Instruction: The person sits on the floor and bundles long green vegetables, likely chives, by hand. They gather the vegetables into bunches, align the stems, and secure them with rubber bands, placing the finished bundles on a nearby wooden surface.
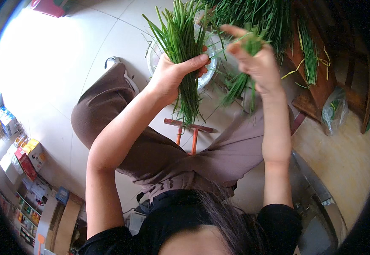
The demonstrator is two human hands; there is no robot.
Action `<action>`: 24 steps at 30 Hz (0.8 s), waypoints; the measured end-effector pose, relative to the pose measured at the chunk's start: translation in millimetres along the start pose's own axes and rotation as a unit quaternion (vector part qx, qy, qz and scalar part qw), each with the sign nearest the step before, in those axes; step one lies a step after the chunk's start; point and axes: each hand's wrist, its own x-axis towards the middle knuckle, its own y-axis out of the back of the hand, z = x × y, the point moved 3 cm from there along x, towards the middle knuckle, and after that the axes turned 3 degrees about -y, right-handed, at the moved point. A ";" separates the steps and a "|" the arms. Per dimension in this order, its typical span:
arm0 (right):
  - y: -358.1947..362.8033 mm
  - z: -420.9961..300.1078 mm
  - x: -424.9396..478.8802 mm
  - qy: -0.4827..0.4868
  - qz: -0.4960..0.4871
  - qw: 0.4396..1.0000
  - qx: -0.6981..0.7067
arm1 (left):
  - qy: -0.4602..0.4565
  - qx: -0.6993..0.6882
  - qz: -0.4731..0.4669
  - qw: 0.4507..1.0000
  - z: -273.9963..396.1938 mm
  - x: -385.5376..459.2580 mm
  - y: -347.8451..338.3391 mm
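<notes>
My left hand (185,70) is wrapped around a thick bundle of long green stalks (185,47), likely garlic chives, their pale cut ends fanned out at the top. Further right, my right hand (255,60), blurred, has a smaller bunch of the greens (237,86) in its palm, with its index finger stretched out towards the left. Behind my left hand, a round basin (212,71) with a whitish lining stands on the floor, partly hidden. A large heap of the same greens (258,16) lies at the top right.
A tied green bunch (310,60) with yellow strips lies on a brown wooden surface (323,83). Beside it hangs a clear plastic bag (334,110). A red-framed stool part (188,125) shows between my legs. Packaged boxes (29,159) stand at the left, and a pink container (49,7) at the upper left.
</notes>
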 end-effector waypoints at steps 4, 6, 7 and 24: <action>-12.4 13.2 3.7 -0.033 -0.010 0.999 0.022 | 0.030 -0.020 0.030 0.999 -0.3 -3.8 -5.1; -7.1 10.6 7.0 -0.014 0.005 0.998 0.056 | 0.030 -0.039 0.040 0.998 -4.0 -2.6 -2.2; -4.8 9.6 9.0 -0.003 0.012 0.997 0.073 | 0.030 -0.048 0.046 0.997 -5.0 -2.1 -1.0; -4.5 3.8 7.5 -0.031 0.022 0.999 0.012 | 0.021 0.020 0.046 0.999 1.3 -3.7 2.3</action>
